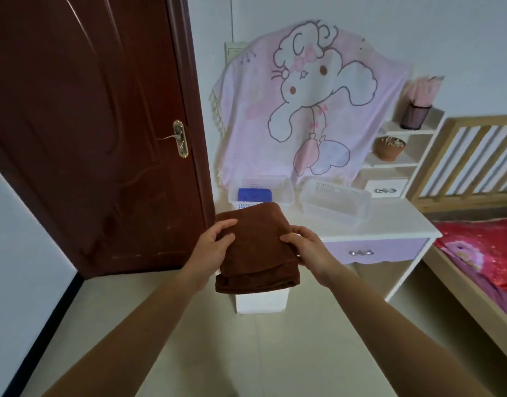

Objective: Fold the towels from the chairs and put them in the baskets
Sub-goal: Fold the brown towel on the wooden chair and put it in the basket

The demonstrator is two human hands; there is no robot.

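dark wooden door (89,124) ajar, white dressing table (390,222), cartoon rabbit cloth (312,110), red-covered bed (487,250)

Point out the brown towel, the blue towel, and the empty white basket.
brown towel (255,247), head view, middle of its folded top face.
blue towel (253,194), head view, its top surface.
empty white basket (332,209), head view, its front wall.

A home bedroom; bed (481,253), dresser (390,224), door (89,124).
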